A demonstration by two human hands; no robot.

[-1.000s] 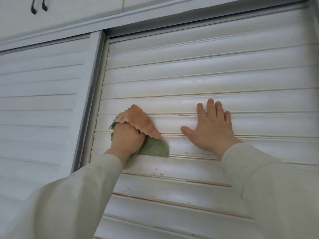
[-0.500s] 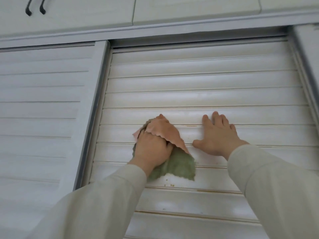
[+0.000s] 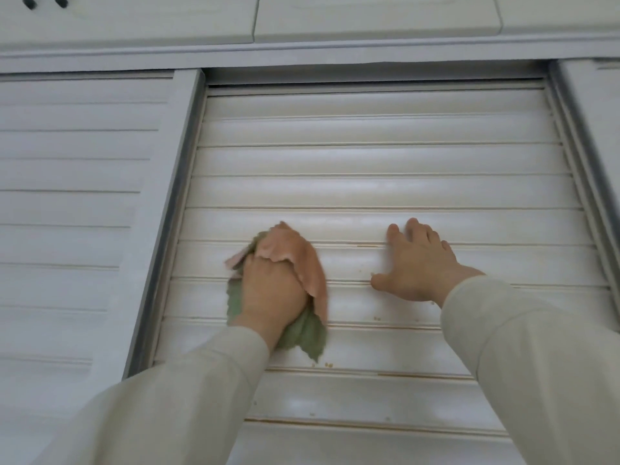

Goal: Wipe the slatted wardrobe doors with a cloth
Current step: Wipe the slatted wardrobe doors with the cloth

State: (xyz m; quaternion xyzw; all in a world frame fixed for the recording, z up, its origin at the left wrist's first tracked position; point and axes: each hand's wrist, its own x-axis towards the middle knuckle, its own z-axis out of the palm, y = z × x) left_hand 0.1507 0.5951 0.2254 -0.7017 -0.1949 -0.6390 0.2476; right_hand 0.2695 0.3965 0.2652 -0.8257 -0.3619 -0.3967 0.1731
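Head view: white slatted door (image 3: 369, 162), crumb-speckled, beneath cabinets (image 3: 134, 18).

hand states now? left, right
Left hand: holding the cloth against the slatted door.
Right hand: open, flat on the door.

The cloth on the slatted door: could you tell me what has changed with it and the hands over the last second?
The left hand has slid the cloth rightwards along the slats, away from the door's left frame and closer to the right hand. Its grip on the cloth is unchanged. The right hand stays flat, fingers spread, on the slatted door.
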